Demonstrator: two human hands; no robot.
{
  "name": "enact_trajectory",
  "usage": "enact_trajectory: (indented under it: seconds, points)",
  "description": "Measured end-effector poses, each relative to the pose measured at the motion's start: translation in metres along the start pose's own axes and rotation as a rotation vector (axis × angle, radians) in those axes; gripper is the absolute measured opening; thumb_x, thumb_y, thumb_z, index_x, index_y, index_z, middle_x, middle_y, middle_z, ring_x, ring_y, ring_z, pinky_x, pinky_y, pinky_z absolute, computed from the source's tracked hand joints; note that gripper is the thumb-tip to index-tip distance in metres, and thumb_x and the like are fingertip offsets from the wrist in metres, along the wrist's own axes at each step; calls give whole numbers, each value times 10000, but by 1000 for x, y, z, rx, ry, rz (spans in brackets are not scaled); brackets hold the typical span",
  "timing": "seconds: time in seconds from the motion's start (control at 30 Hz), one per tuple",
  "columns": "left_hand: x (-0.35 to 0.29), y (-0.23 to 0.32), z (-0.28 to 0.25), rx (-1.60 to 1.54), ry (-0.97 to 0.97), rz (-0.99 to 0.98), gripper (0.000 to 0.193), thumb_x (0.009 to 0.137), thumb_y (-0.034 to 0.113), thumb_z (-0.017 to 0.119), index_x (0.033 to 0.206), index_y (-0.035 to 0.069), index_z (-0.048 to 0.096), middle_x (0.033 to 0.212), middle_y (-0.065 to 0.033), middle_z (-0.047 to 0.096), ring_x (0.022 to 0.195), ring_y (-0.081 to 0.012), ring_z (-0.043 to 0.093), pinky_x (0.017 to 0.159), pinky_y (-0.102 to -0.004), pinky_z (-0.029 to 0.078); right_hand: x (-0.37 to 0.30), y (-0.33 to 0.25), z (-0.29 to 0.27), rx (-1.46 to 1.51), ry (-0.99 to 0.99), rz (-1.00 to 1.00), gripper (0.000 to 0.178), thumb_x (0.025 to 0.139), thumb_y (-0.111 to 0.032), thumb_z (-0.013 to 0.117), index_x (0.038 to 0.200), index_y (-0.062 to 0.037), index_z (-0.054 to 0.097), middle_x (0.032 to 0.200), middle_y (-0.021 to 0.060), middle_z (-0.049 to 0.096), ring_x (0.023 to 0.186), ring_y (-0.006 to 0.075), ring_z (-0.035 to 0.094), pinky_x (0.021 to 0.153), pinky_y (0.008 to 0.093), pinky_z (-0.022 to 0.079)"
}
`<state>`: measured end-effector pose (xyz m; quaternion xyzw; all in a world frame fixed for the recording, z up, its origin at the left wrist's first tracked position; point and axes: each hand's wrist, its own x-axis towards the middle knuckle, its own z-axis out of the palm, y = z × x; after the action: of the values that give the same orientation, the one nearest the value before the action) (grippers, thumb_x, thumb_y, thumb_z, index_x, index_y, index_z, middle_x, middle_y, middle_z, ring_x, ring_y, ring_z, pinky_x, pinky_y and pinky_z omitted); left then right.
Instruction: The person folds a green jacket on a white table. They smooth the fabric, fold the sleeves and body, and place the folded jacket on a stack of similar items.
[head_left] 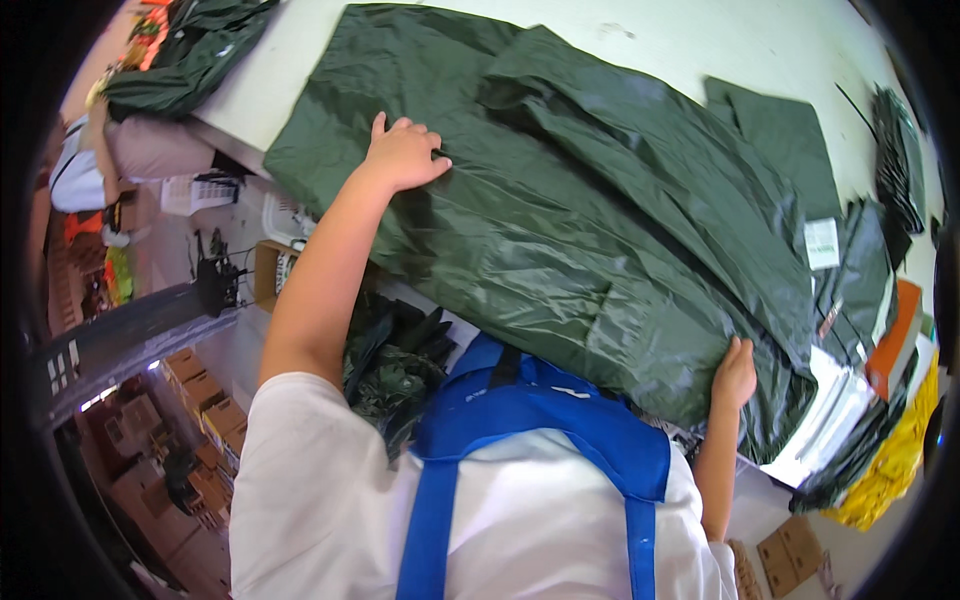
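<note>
A dark green waterproof garment (pixel 560 230) with a shiny, creased surface lies spread across the white table (pixel 640 30) and reaches its near edge. My left hand (pixel 405 155) rests on its left part, fingers apart and bent against the cloth. At the near right edge, my right hand (pixel 735 372) is closed on the fabric, thumb on top; its other fingers are mostly hidden. A long loose fold runs diagonally over the garment from upper middle to lower right. A white label (pixel 822 244) shows at its right side.
Folded dark green pieces (pixel 905 165), an orange item (pixel 893 335) and yellow cloth (pixel 890 460) lie along the right. At upper left, another person (pixel 95 165) is beside a dark green garment (pixel 190 60). A white basket (pixel 285 220) and cardboard box (pixel 268 270) stand below the table's left edge.
</note>
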<state>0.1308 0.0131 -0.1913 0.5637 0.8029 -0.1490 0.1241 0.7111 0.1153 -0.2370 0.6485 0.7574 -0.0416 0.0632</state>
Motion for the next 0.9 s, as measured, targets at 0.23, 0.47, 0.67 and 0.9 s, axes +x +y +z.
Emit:
enact_trajectory:
  seconds: [0.23,0.47,0.67,0.9]
  points:
    - [18,-88,13,78,384,-198,506,852,533,547,1214,179,578,1340,-63,481,1296,-265,373,1094,-560,197,9,-20,2,-82,102,-115,298,986,-330,405,892,-62,496,836,168,616,770,388,574,702,484,430]
    - [-48,-33,73,-160,231,0,593,906,481,486,1446,310,311,1555,-38,165,1417,-370,126,1082,-643,103,8,-25,5,-32,84,1,337,990,-361,378,943,-51,504,950,177,589,890,393,555,736,492,428]
    - [-49,48,23,-327,353,290,595,890,456,508,1435,272,354,1542,-111,189,1400,-411,158,1083,-631,106,14,-21,-7,6,14,-10,268,957,-327,453,916,-73,531,885,170,612,864,372,587,739,473,461]
    - [-58,122,38,-144,246,477,658,786,446,633,1392,291,431,1530,-79,238,1394,-371,194,1107,-584,112,-59,100,-3,175,287,192,324,985,-299,382,1028,-72,610,1001,134,630,969,323,569,865,417,406]
